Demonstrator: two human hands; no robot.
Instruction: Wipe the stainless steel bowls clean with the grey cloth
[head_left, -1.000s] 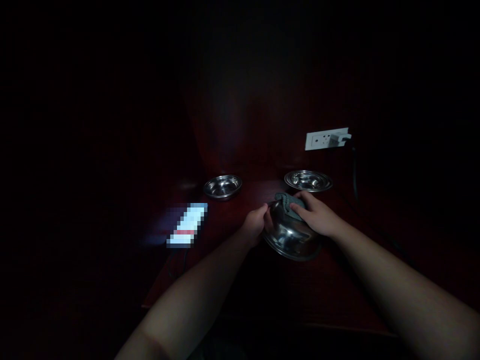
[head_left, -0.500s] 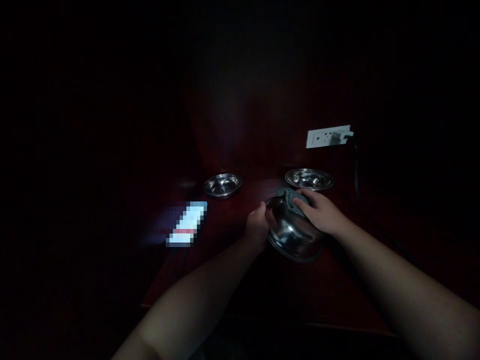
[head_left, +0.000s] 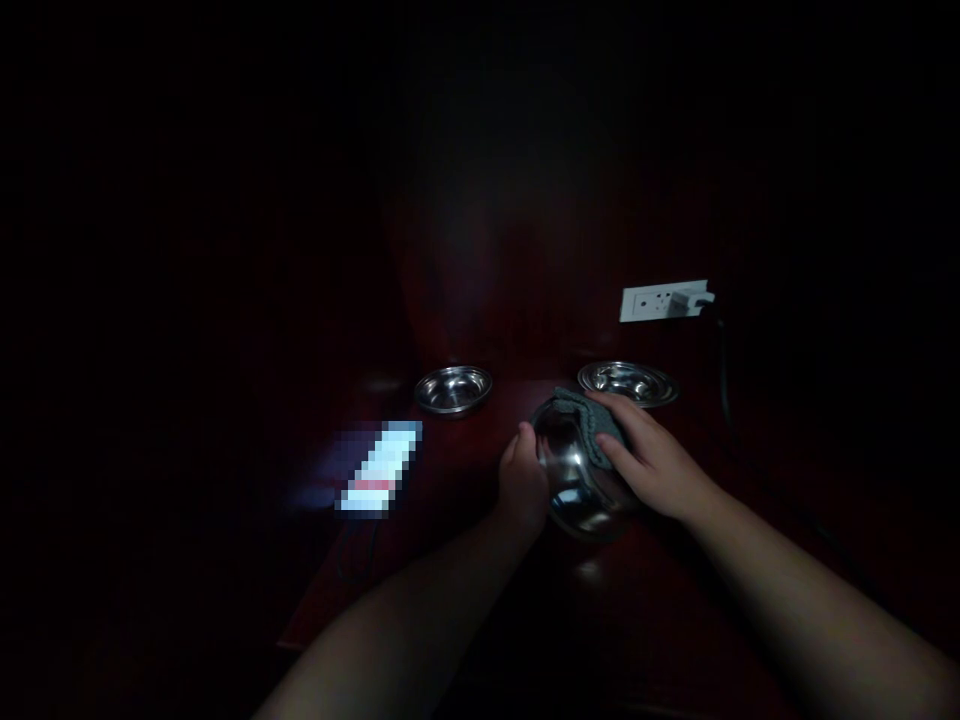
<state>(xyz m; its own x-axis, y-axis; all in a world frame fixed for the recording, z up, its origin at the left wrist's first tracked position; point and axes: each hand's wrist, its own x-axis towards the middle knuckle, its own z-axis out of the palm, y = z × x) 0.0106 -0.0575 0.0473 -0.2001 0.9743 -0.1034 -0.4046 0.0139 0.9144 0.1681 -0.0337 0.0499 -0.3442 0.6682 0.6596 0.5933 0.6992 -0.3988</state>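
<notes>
A shiny metal bowl (head_left: pixel 574 485) is held tilted above the dark red table, its rounded outer side towards me. My left hand (head_left: pixel 523 482) grips its left edge, thumb up; the other fingers are hidden behind the bowl. On the bowl's upper right side, my right hand (head_left: pixel 649 455) presses a folded grey-green cloth (head_left: pixel 596 425), with thumb and fingers closed over it. Behind the bowl lie a shallow metal dish (head_left: pixel 454 390) to the left and a wide-rimmed metal dish (head_left: pixel 628 383) to the right.
A lit phone (head_left: pixel 381 468), its screen blurred out, lies left of my left hand with a thin cable below it. On the back wall is a white socket (head_left: pixel 664 301) with a plug and dark cord (head_left: pixel 724 370). The table's left edge (head_left: pixel 296 625) shows near my left forearm.
The cloth and my right hand have shifted a little down the bowl's right side, and the bowl has turned slightly. The whole view has tipped up, so everything sits lower.
</notes>
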